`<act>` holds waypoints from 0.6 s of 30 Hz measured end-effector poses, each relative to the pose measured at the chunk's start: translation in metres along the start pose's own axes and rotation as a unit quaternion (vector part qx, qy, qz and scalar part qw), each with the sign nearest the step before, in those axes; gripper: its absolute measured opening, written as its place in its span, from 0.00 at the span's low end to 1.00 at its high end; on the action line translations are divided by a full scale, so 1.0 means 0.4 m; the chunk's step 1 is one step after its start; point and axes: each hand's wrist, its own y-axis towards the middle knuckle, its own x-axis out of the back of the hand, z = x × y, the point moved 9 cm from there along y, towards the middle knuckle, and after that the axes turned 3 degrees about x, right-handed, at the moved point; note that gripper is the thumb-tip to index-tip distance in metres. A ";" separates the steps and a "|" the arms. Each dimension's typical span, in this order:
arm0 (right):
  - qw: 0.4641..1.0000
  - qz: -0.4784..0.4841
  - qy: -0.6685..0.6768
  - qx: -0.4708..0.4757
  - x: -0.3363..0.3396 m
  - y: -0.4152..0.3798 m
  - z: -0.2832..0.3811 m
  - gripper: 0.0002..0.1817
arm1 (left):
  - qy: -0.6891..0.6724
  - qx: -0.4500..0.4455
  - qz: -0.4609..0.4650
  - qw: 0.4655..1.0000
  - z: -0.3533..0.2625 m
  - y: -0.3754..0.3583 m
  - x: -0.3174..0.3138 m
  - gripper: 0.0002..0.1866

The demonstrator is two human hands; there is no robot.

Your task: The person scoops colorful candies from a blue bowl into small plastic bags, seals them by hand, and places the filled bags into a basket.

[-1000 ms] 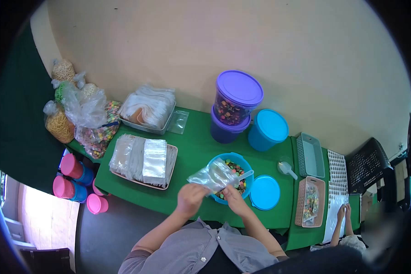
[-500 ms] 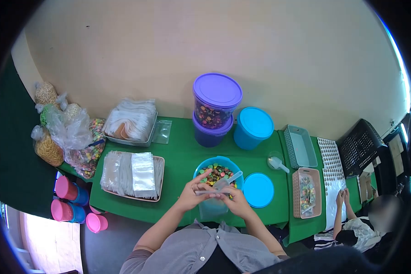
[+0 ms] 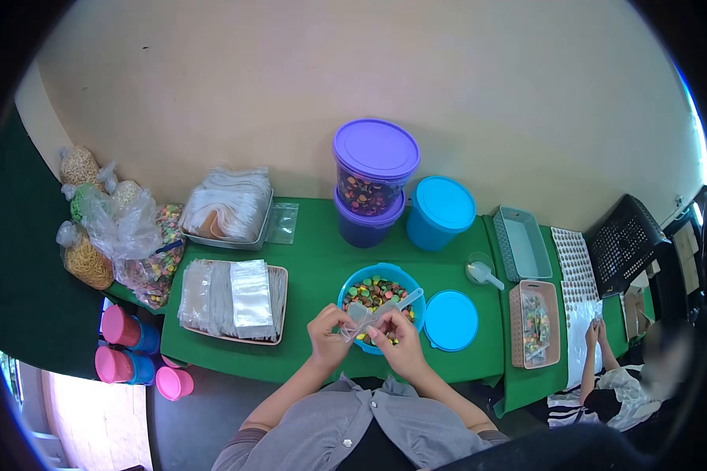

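Both my hands are in front of me, over the near edge of a blue tub (image 3: pixel 419 314) of colourful candies (image 3: pixel 377 289). Between them they stretch a clear plastic bag (image 3: pixel 349 331). My left hand (image 3: pixel 327 336) pinches one side of it, and my right hand (image 3: pixel 398 344) pinches the other. What the bag contains, if anything, I cannot make out. A translucent scoop (image 3: pixel 410 299) leans in the tub, its handle pointing to the upper right, its head partly behind the bag and my right hand.
A blue lid (image 3: pixel 452 320) lies right of the tub. On the left are a tray of bags (image 3: pixel 250 292) and a bin of bags (image 3: pixel 236 206). Purple tubs (image 3: pixel 375 149) and a blue tub (image 3: pixel 441 212) stand behind. A co-worker's hands (image 3: pixel 597 331) are at the far right.
My hands have moved slightly apart and shifted the bag. It hung down below my hands before and is now drawn up between my fingers. The view has shifted slightly.
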 end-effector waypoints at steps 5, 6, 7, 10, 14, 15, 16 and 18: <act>0.996 0.007 0.085 -0.040 -0.007 -0.008 -0.041 0.08 | 0.091 -0.096 0.027 0.991 -0.055 -0.011 -0.014 0.12; 0.988 0.023 0.137 -0.061 -0.017 -0.009 -0.033 0.07 | 0.098 -0.082 0.028 0.991 -0.057 -0.010 -0.016 0.13; 0.978 0.039 0.189 -0.082 -0.027 -0.010 -0.030 0.08 | 0.104 -0.068 0.028 0.992 -0.058 -0.010 -0.018 0.14; 0.979 0.059 0.182 -0.073 -0.026 -0.014 -0.020 0.08 | 0.090 -0.048 0.034 0.994 -0.064 -0.003 -0.029 0.18; 0.993 0.046 0.050 -0.096 -0.005 -0.021 -0.052 0.07 | 0.125 -0.098 0.095 0.983 -0.052 -0.023 -0.053 0.22; 0.995 0.039 -0.001 -0.090 0.000 -0.021 -0.050 0.07 | 0.166 -0.140 0.126 0.968 -0.068 -0.029 -0.074 0.24; 0.994 0.033 -0.052 -0.085 0.006 -0.020 -0.048 0.08 | 0.205 -0.182 0.157 0.949 -0.082 -0.038 -0.095 0.27; 0.994 0.043 -0.077 -0.071 0.004 -0.018 -0.028 0.08 | 0.257 -0.210 0.153 0.931 -0.151 -0.022 -0.108 0.29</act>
